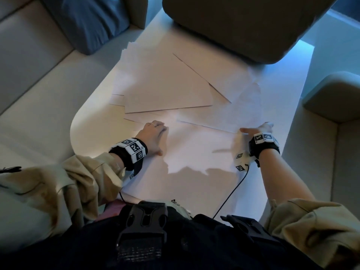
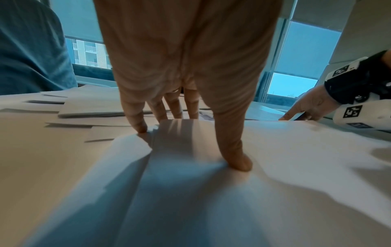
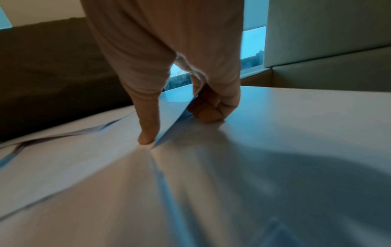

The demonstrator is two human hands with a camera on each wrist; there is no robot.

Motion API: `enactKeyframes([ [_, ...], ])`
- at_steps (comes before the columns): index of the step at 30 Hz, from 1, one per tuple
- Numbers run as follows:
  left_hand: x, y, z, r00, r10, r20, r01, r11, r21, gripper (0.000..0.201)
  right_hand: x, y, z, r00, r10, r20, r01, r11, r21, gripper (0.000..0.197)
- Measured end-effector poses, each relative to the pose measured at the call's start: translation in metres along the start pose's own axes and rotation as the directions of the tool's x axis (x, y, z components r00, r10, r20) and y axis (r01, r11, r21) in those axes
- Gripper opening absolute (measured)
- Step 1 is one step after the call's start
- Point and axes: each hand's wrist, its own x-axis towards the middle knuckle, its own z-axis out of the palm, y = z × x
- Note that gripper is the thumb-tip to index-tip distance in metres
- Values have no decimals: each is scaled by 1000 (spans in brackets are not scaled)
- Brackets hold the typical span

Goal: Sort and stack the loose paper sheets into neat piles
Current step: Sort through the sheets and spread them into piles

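Loose white paper sheets [image 1: 167, 88] lie fanned and overlapping across the pale, round-cornered worktop [image 1: 282, 98], which stands between a light grey sofa seat [image 1: 29, 78] with a blue cushion [image 1: 87, 22] and a dark brown upholstered seat [image 1: 243, 24].

From the head view the left hand [image 1: 153, 136] rests flat on the nearest large white sheet [image 1: 194, 152], fingers spread, and the right hand [image 1: 257, 129] sits at that sheet's right edge; the two hands are well apart, and what the right fingers are doing cannot be told from here.

The left wrist view shows what the head view hides: the left hand [image 2: 186, 83] presses down with straight fingers and thumb tip [image 2: 241, 163] on the sheet [image 2: 275, 150], which buckles into a ridge between them. A thicker pile of sheets [image 2: 91, 108] lies beyond the fingers, with single sheets splayed beneath it. The right hand [image 2: 306, 107] shows at the far right, fingertips on the paper.

The right wrist view settles the grip: the right hand [image 3: 180, 93] pinches a lifted paper edge [image 3: 169, 123], index finger [image 3: 148, 127] on top pointing down, the other fingers [image 3: 209, 108] curled beneath it against the worktop [image 3: 317, 117].
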Motion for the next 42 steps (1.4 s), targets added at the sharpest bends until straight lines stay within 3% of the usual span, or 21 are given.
enactKeyframes([
  [2, 1, 1, -1, 1000, -10, 3, 10, 1000, 12, 99, -8, 0, -3, 1000, 27, 11, -27, 997, 75, 94],
  [6, 2, 3, -4, 1000, -18, 19, 17, 998, 56, 100, -15, 6, -9, 996, -76, -43, 83, 980, 180, 37],
  [10, 4, 2, -7, 1000, -17, 26, 14, 995, 100, 98, -24, 1, -16, 984, -89, -151, 140, 918, 370, 29],
  [15, 10, 2, -16, 1000, -13, -3, 13, 1000, 19, 74, -52, -3, -29, 931, -230, -284, 334, 852, 404, 25],
  [18, 12, 5, -22, 989, 1, -148, -20, 992, -128, 54, -84, -8, -37, 868, -304, -392, 444, 829, 341, 23],
  [22, 9, 19, -33, 948, 102, -300, -183, 950, -255, 39, -132, -21, -58, 748, -355, -560, 560, 791, 247, 27],
  [26, 5, 37, -43, 880, 275, -388, -383, 893, -237, 47, -173, -36, -78, 668, -355, -653, 633, 733, 249, 28],
  [29, 0, 54, -52, 814, 404, -417, -519, 828, -211, 64, -190, -46, -87, 623, -347, -702, 708, 631, 317, 24],
  [32, -6, 74, -60, 781, 445, -439, -576, 784, -231, 89, -209, -56, -90, 551, -414, -725, 795, 526, 304, 12],
  [36, -17, 103, -70, 729, 503, -464, -647, 728, -226, 111, -227, -76, -82, 460, -574, -678, 876, 418, 241, 14],
  [38, -21, 113, -73, 721, 485, -494, -657, 704, -268, 107, -234, -86, -73, 413, -645, -643, 906, 359, 222, 10],
  [42, -22, 122, -82, 730, 343, -591, -650, 615, -446, 75, -253, -105, -58, 303, -756, -581, 953, 242, 183, 10],
])
